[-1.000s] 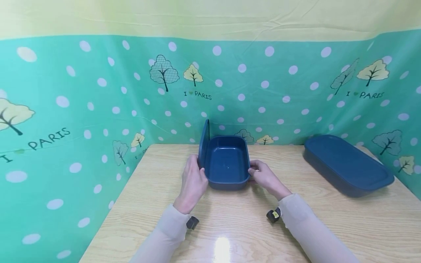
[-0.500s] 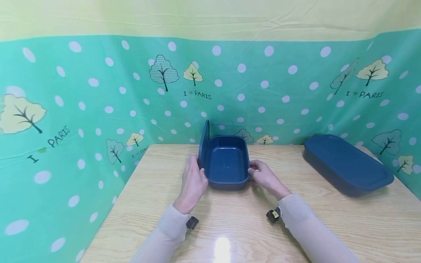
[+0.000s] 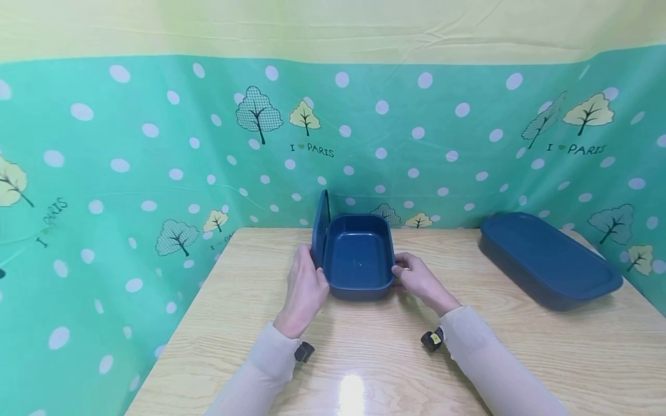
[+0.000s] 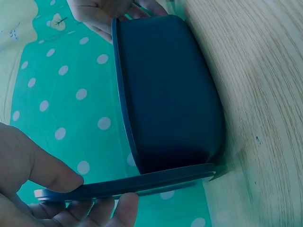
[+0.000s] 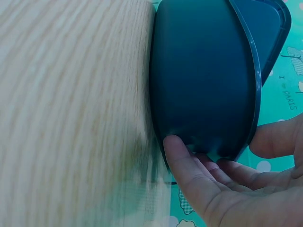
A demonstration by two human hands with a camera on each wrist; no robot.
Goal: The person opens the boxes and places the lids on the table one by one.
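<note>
The uncovered box (image 3: 359,263) stands toward the tabletop's (image 3: 395,364) twelve o'clock. At its nine, the left hand's (image 3: 306,286) grip pinches the lid (image 3: 320,228) near upright; at its four, the right hand's (image 3: 420,281) grip clasps the side, I think for steadiness. Whether lid touches box, I cannot see surely.

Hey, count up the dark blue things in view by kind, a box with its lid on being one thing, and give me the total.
Open box: 1
Lidded box: 1
Held lid: 1
Total: 3
</note>
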